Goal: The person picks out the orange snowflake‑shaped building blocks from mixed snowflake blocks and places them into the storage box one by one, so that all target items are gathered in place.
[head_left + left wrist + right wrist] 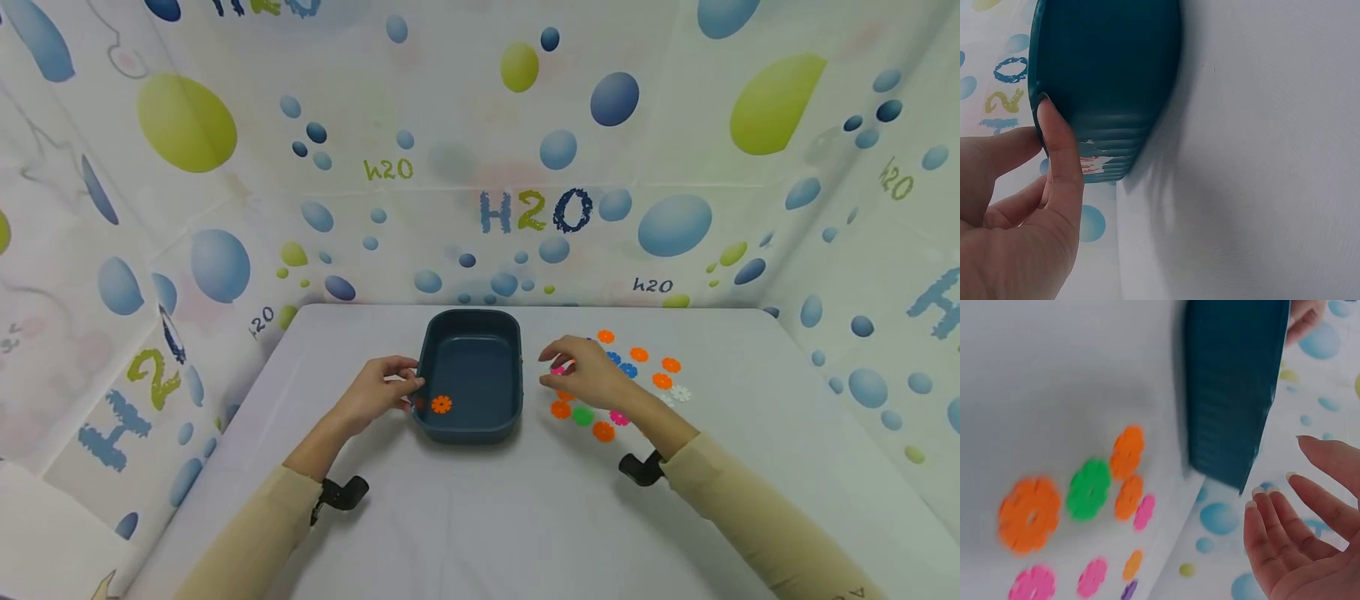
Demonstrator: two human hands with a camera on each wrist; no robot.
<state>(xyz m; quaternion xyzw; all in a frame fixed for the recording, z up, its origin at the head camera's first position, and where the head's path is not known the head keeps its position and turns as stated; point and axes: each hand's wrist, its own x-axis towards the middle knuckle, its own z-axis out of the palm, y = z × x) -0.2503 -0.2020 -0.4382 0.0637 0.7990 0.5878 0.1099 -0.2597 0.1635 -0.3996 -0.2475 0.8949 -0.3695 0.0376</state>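
Observation:
My left hand (377,388) pinches the left rim of a dark blue-green plastic bin (472,367), thumb on one side of the wall and fingers on the other. Inside the bin, near its lower left corner, lies an orange flower-shaped disc (441,404). Just right of the bin, my right hand (588,371) hovers over a scatter of similar discs, its fingers loosely bent with nothing between them. Seen from the right wrist, that hand (1310,531) is raised off the table, above an orange disc (1030,514) and a green disc (1089,489).
Several orange, blue, pink and white discs (662,381) lie flat on the white-covered table (465,517), partly hidden under my right hand and forearm. A white curtain (450,100) printed with blue and green bubbles hangs behind and at both sides.

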